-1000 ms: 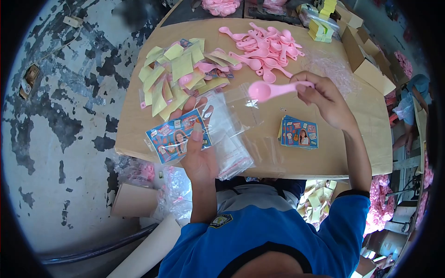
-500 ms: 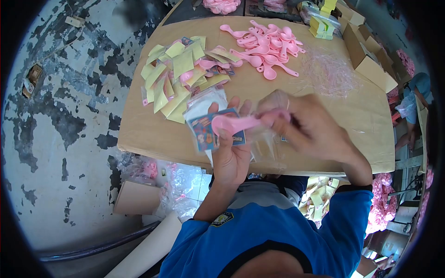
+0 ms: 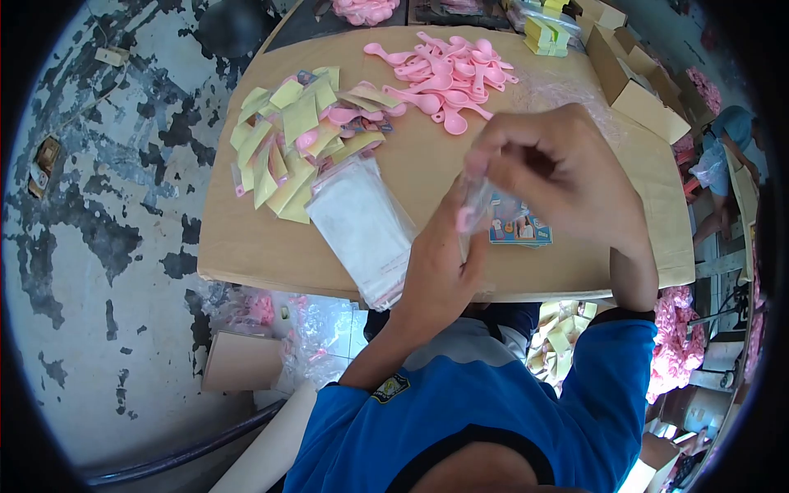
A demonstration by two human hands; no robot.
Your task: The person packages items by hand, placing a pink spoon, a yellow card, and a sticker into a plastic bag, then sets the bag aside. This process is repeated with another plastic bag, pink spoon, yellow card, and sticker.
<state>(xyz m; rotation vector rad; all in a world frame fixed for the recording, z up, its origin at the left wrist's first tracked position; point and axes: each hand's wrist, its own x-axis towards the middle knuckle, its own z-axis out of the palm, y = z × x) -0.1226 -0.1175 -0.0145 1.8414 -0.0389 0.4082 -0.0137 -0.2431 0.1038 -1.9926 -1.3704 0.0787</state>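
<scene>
A clear plastic bag [image 3: 479,194] is stretched between my two hands above the table's near side. Part of a pink spoon [image 3: 465,218] shows in it; the rest is hidden by my fingers. My left hand [image 3: 441,267], its back towards me, is closed round the bag's lower part. My right hand [image 3: 567,177] pinches the upper end, slightly blurred. Just left of my left hand lies a stack of clear plastic bags [image 3: 357,222]. Beneath my right hand, a few blue printed cards [image 3: 519,232] rest on the table, partly covered.
Loose pink spoons [image 3: 448,78] form a pile at the table's far middle. Packets with yellowish cards [image 3: 288,123] are heaped on the left. Thin clear strips [image 3: 575,90] lie at right, near an open cardboard box [image 3: 641,99]. Yellow card stacks [image 3: 546,37] stand at the back.
The spoon and printed card, plainly visible over my left palm before, are now mostly hidden in the bag and my fingers. My left hand has turned over and moved right, uncovering the bag stack.
</scene>
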